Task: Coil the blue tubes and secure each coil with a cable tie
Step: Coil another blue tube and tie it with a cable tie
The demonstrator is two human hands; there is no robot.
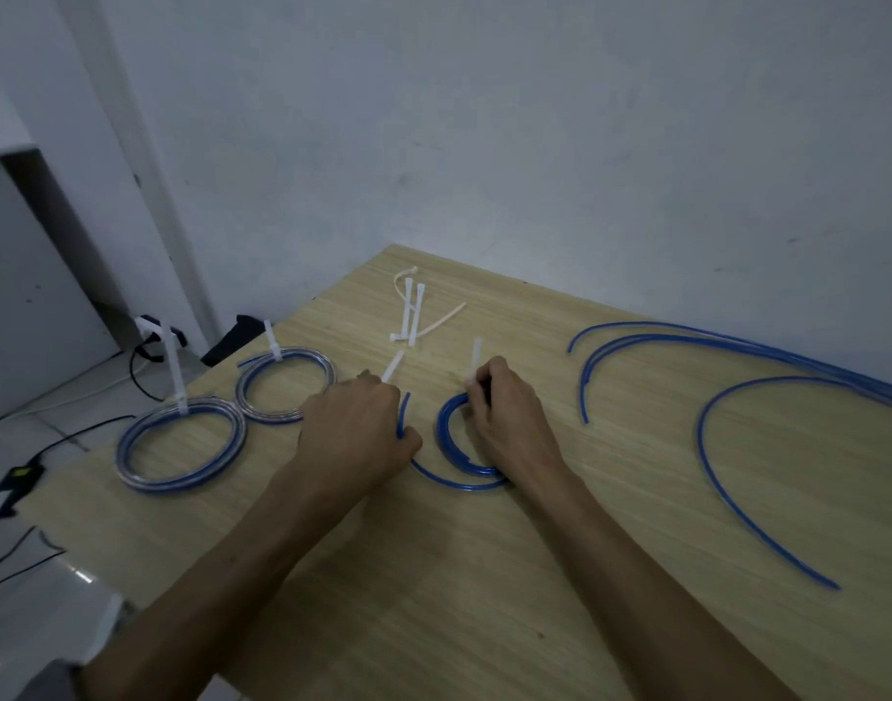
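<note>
A small blue tube coil (446,427) lies on the wooden table (484,574) between my hands. My right hand (509,422) pinches the coil's top together with a white cable tie (476,354) that sticks up from it. My left hand (358,430) grips a loose outer loop of the same tube (403,412), and a second white cable tie (393,369) pokes out above its knuckles. Two finished coils, one at the near left (181,450) and one behind it (282,384), each carry an upright tie.
Spare white cable ties (413,311) lie near the table's far edge. Several long uncoiled blue tubes (727,447) curve across the right side of the table. Left of the table, cables and a power strip (155,336) lie on the floor. A wall stands close behind.
</note>
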